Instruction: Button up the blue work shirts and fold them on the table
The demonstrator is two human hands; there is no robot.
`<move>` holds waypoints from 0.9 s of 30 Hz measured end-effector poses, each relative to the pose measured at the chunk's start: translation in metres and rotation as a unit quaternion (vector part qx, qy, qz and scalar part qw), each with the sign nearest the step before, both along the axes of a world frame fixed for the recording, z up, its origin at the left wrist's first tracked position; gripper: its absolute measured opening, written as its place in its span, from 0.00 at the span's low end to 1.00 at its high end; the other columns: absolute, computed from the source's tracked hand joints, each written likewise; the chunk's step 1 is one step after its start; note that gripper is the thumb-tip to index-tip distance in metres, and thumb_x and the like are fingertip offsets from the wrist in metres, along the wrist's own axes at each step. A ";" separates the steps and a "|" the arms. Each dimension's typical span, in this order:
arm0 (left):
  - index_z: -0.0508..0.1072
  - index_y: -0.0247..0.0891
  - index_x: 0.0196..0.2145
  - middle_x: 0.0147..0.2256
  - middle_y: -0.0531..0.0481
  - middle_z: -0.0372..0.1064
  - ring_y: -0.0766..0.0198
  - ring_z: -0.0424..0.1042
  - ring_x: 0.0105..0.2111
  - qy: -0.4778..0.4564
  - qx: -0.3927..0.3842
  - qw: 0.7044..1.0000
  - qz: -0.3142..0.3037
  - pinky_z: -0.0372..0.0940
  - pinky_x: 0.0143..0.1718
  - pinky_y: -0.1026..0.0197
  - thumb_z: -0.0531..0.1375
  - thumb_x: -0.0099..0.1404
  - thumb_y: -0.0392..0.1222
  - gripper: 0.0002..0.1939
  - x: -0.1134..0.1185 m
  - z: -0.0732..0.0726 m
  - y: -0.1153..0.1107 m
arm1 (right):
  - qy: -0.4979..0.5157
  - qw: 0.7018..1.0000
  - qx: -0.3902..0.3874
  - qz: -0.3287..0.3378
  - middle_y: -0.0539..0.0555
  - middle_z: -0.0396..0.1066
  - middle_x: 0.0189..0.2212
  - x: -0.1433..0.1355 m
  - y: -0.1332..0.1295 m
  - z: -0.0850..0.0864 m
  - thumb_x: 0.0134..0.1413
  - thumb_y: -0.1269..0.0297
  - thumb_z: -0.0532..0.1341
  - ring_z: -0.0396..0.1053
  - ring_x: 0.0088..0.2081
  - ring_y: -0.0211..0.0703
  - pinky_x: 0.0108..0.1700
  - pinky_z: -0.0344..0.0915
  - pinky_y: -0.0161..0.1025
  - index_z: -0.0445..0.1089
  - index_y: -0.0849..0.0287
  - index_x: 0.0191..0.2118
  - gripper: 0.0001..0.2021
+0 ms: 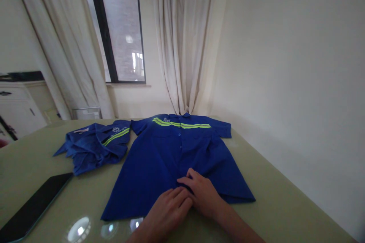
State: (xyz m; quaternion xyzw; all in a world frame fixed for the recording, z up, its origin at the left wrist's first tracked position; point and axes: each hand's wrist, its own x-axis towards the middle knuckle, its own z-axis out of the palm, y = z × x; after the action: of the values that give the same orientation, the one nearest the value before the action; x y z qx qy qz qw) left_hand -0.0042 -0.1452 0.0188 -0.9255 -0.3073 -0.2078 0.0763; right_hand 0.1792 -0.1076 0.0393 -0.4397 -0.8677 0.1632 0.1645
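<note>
A blue short-sleeved work shirt (pixel 154 159) is spread front up, collar away from me, with yellow-green and grey reflective stripes across the chest. At the lower end of its button placket my two hands meet. My left hand (pixel 171 207) has its fingers curled together on the cloth near the hem. Close against it, my right hand (pixel 202 193) is closed with thumb and forefinger at the placket edge. Both pinch the shirt there; the exact bit of cloth or button between the fingertips is hidden. Buttons show farther up the placket.
A second blue garment (pixel 97 148) with the same stripe lies crumpled to the left. Nearer me is a dark flat device like a phone or tablet (pixel 37 205). The greenish table (pixel 273 197) borders a white wall at right. Curtains (pixel 185 38) and a window (pixel 122 26) stand behind.
</note>
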 end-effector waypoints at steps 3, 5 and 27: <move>0.69 0.39 0.41 0.39 0.51 0.74 0.58 0.74 0.36 0.019 0.029 0.999 0.019 0.67 0.38 0.57 0.59 0.70 0.32 0.05 -0.001 -0.006 0.001 | 0.001 1.000 0.016 -0.013 0.51 0.70 0.39 0.001 0.004 -0.003 0.71 0.61 0.55 0.70 0.38 0.39 0.40 0.61 0.33 0.75 0.52 0.44 0.11; 0.68 0.40 0.41 0.38 0.51 0.73 0.58 0.73 0.36 0.027 0.031 0.999 0.027 0.67 0.39 0.57 0.60 0.69 0.32 0.06 -0.002 -0.007 0.003 | 0.012 0.999 0.033 -0.029 0.50 0.71 0.36 0.001 0.007 -0.004 0.72 0.62 0.54 0.69 0.37 0.40 0.40 0.60 0.35 0.73 0.54 0.38 0.12; 0.67 0.40 0.35 0.34 0.53 0.71 0.61 0.71 0.32 0.057 0.079 0.995 -0.006 0.62 0.32 0.57 0.64 0.67 0.34 0.08 0.005 -0.005 -0.002 | 0.252 0.951 -0.145 -0.105 0.42 0.64 0.21 0.006 0.017 -0.005 0.45 0.74 0.60 0.63 0.24 0.36 0.27 0.55 0.32 0.68 0.57 0.38 0.11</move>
State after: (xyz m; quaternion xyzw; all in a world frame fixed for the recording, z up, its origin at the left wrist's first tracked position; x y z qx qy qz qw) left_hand 0.0008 -0.1468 0.0134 -0.9286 -0.2798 -0.1787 0.1656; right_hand 0.1847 -0.0905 0.0342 -0.4919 -0.7141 0.3748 0.3281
